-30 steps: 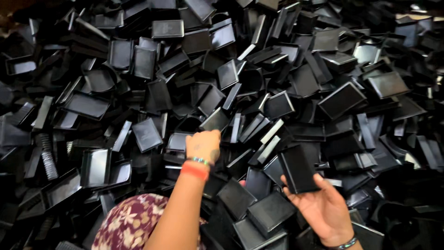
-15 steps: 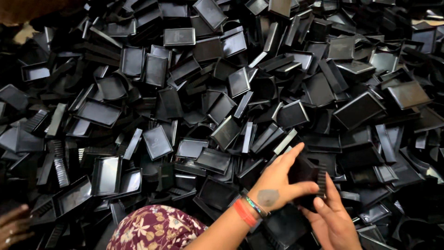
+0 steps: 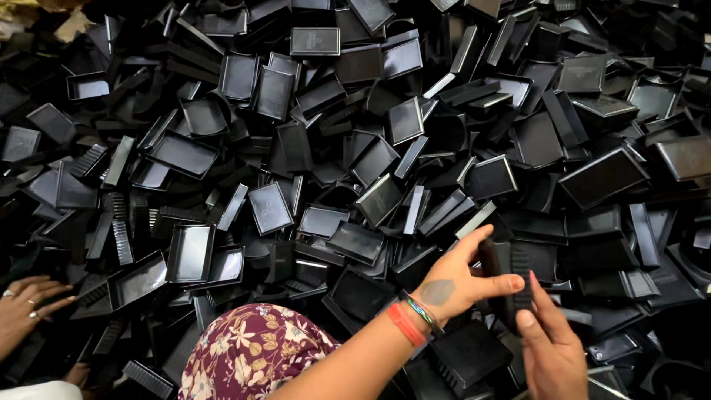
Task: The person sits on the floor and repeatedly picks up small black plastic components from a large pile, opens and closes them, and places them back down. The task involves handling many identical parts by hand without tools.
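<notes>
A huge heap of black plastic trays [image 3: 370, 170] fills the view. My left hand [image 3: 455, 278], with red and green bangles at the wrist and a floral sleeve behind it, reaches across to the lower right and pinches a small black ribbed plastic piece [image 3: 512, 270] between thumb and fingers. My right hand [image 3: 549, 348] comes up from below and grips the same piece from its lower right side. The piece is held upright just above the heap.
Another person's hand [image 3: 29, 304] with rings rests on the trays at the lower left edge. Trays lie tilted, stacked and overturned in all directions, some ribbed [image 3: 118, 241], some shallow and rectangular [image 3: 315, 41].
My left hand left the middle of the heap and moved right onto the black piece that my right hand held. Both hands now grip it together, slightly lower in view.
</notes>
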Available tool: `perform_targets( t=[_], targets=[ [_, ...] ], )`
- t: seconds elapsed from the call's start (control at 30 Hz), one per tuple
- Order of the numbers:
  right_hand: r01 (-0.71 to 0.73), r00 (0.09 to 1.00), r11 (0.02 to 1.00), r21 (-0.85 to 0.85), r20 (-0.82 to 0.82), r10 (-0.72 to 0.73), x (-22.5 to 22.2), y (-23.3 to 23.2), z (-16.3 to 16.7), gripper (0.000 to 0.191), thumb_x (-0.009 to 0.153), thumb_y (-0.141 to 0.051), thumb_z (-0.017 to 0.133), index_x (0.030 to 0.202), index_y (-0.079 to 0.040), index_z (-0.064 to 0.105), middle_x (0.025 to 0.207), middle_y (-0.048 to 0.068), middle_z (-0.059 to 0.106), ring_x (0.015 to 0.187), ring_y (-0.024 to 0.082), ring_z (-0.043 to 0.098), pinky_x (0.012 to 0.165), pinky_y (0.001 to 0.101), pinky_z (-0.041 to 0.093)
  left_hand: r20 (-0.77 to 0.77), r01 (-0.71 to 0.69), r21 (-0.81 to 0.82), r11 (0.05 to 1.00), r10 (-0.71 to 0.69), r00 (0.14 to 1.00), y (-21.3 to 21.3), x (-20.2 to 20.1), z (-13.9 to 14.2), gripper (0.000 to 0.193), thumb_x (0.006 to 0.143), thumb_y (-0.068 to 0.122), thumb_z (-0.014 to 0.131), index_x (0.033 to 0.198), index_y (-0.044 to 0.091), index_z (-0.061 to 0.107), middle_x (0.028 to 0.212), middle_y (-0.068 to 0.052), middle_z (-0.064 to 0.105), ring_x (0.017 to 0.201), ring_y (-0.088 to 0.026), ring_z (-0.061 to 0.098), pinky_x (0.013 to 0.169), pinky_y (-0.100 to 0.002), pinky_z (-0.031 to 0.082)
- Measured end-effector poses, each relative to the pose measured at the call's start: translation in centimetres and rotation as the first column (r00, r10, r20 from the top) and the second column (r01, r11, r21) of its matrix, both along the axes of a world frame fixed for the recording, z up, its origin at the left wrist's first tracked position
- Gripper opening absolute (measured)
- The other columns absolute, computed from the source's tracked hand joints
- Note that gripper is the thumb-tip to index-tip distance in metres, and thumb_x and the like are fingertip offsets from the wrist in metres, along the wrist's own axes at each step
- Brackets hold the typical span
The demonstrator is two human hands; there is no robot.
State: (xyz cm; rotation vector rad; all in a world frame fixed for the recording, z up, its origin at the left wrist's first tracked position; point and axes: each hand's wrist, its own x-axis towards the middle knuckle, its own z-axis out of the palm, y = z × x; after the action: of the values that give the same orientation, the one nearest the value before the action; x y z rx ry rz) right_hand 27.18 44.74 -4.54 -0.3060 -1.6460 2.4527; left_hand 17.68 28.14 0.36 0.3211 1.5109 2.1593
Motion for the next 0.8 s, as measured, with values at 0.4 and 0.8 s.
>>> perform_targets(
  t=[0.4, 0.8],
  targets=[
    [0.129, 0.990, 0.991, 0.046, 0.046, -0.131, 0.2, 0.3, 0.0, 0.055, 0.097, 0.003, 0.046, 0.152, 0.006, 0.046, 0.149, 0.017, 0.055, 0.133, 0.022, 0.053, 0.107, 0.0319, 0.040, 0.027, 0.049, 0.031, 0.998, -0.049, 0.998, 0.4, 0.5, -0.3, 0.106, 0.076, 0.029, 0.090, 0.163, 0.000, 0.037, 0.144, -0.021, 0.058, 0.126, -0.024, 0.062, 0.104, -0.034, 0.050],
    [-0.119, 0.992, 0.953, 0.280, 0.066, 0.104, 0.7, 1.8, -4.5, 0.095, 0.076, 0.007, 0.070, 0.161, -0.002, 0.029, 0.151, 0.016, 0.049, 0.136, 0.026, 0.051, 0.109, 0.0422, 0.040, -0.357, -0.221, -0.381, 0.898, 0.078, 0.931, 0.0, 0.8, 0.6, 0.076, 0.075, 0.052, 0.084, 0.128, 0.001, 0.060, 0.120, -0.018, 0.065, 0.109, -0.027, 0.065, 0.093, -0.035, 0.053]
  ],
)
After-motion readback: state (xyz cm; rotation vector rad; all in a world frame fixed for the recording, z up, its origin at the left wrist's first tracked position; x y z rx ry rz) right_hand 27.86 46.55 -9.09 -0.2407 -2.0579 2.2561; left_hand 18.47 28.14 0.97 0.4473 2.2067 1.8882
